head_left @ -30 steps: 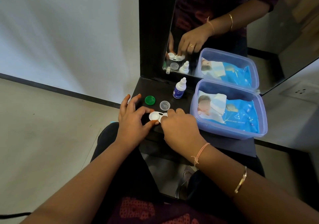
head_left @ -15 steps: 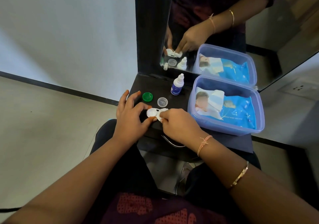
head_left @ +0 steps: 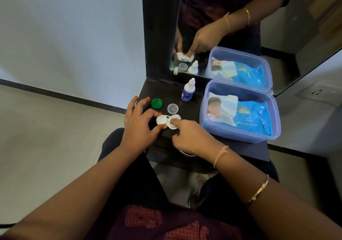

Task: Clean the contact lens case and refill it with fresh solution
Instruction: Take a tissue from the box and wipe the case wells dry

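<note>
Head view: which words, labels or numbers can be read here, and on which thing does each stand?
Nothing reads for certain.
Dropper bottle: print on the blue label, too small.
Blue wipes pack: one white line of capitals, too blurred.
Clear cap: faint mark, unreadable.

Left grip [head_left: 137,127] pinches the white lens case [head_left: 162,120] on the dark counter [head_left: 192,110]; right grip's [head_left: 192,136] forefinger presses its right well. Green cap [head_left: 157,103] at 11 o'clock, solution bottle [head_left: 187,91] at 1.
</note>
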